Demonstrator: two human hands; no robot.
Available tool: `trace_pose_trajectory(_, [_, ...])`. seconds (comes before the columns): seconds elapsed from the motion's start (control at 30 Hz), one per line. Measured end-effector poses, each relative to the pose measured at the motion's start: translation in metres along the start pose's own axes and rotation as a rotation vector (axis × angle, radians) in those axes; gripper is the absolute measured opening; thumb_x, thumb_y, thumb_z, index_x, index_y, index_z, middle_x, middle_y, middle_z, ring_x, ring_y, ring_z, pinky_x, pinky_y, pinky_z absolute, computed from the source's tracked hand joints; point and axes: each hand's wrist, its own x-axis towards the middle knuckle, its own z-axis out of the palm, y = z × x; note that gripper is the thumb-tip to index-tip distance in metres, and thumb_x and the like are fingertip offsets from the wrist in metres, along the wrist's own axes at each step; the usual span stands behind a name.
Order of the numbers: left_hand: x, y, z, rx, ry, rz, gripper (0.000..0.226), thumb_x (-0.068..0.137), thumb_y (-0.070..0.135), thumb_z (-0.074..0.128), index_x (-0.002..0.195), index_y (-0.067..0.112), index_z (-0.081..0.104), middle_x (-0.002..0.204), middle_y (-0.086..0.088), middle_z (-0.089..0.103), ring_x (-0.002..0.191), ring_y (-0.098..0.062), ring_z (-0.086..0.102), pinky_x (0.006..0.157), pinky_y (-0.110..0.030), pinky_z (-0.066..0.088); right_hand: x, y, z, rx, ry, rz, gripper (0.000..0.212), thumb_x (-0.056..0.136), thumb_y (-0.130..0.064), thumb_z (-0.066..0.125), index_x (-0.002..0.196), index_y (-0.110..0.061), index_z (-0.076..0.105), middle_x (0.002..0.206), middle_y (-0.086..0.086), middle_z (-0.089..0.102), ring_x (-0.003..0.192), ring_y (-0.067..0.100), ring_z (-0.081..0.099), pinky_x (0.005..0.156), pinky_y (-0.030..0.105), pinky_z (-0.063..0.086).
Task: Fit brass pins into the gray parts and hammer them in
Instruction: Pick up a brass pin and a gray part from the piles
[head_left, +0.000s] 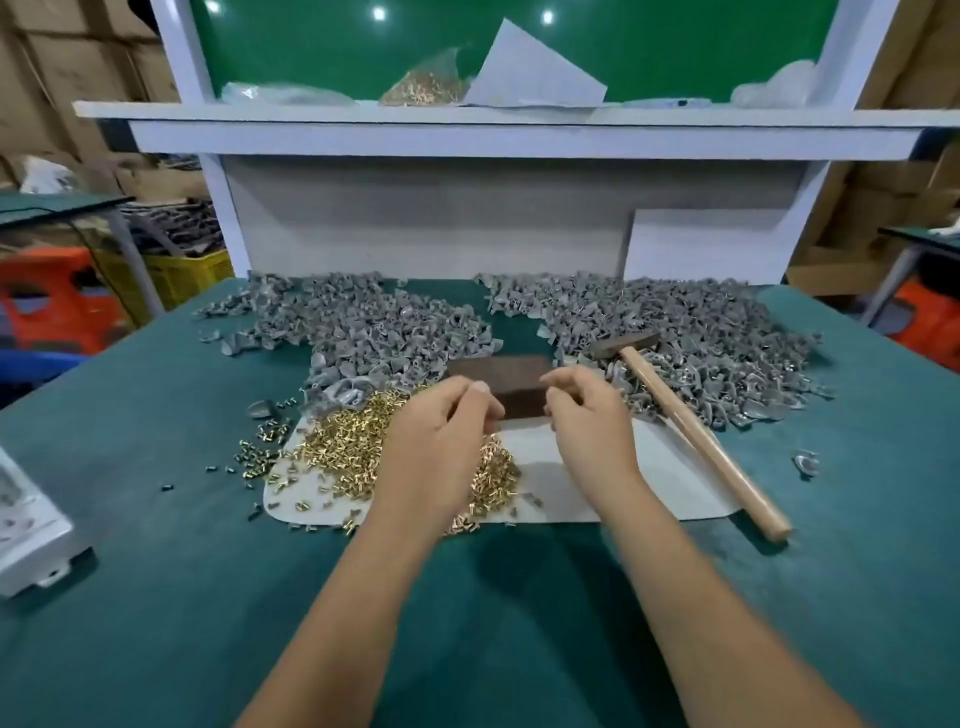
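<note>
- Hands over middle of green worktop (156, 571), both above a white sheet (571, 467).
- Left hand (434, 441): fingers curled, thumb tip against the forefinger; it hovers over the pins. Whether anything sits in the pinch, cannot tell — too blurred.
- Right hand (592, 421): fingers loosely curled, thumb and forefinger drawn towards each other; what they pinch, if anything, cannot tell.
- Brass pins (343, 441): heaped on the sheet's left part, partly under the left hand; strays spill off the sheet's left edge onto the worktop.
- Dark block (498, 379): just beyond both hands, at the sheet's far edge, between the fingertips.
- Gray parts, left heap (363, 322): towards the worktop's far edge, left of the block, reaching down to the pins.
- Gray parts, right heap (701, 332): far right; larger spread.
- Hammer (691, 421): head resting on the right heap, wooden handle running across the sheet's right corner; no hand on it.
- One lone gray part (806, 462) right of the handle.
- White shelf (467, 122) above the far edge; bag of pins (423, 85) on it.
- White device (31, 540) at the left edge.
</note>
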Motion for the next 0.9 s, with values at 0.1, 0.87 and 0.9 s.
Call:
trace_pose_trajectory(0.1, [0.035, -0.013, 0.011, 0.449, -0.015, -0.002, 0.02, 0.097, 0.027, 0.048, 0.085, 0.028, 0.064, 0.085, 0.007, 0.066, 0.075, -0.004, 0.059, 0.064, -0.023, 0.051, -0.007, 0.013, -0.005, -0.3, 0.015, -0.017, 0.021, 0.093, -0.017, 0.047, 0.089, -0.031, 0.062, 0.089, -0.014, 0.063, 0.077, 0.004, 0.056, 0.064, 0.026, 0.043])
trace_pose_trajectory(0.87, [0.049, -0.05, 0.01, 0.341, -0.068, -0.037, 0.018, 0.09, 0.022, 0.055, 0.074, 0.022, 0.064, 0.089, 0.009, 0.062, 0.069, -0.012, 0.054, 0.058, -0.028, 0.037, 0.014, 0.029, 0.003, -0.233, -0.088, 0.053, 0.012, 0.084, -0.026, 0.062, 0.096, -0.026, 0.062, 0.102, -0.011, 0.049, 0.098, 0.007, 0.048, 0.082, 0.023, 0.035])
trace_pose_trajectory(0.9, [0.049, -0.05, 0.01, 0.328, -0.081, -0.038, 0.018, 0.09, 0.022, 0.056, 0.074, 0.02, 0.065, 0.089, 0.015, 0.06, 0.07, -0.011, 0.054, 0.059, -0.029, 0.038, 0.013, 0.029, 0.002, -0.257, -0.062, 0.052, 0.01, 0.084, -0.026, 0.061, 0.094, -0.024, 0.063, 0.1, -0.011, 0.05, 0.098, 0.009, 0.049, 0.081, 0.024, 0.036])
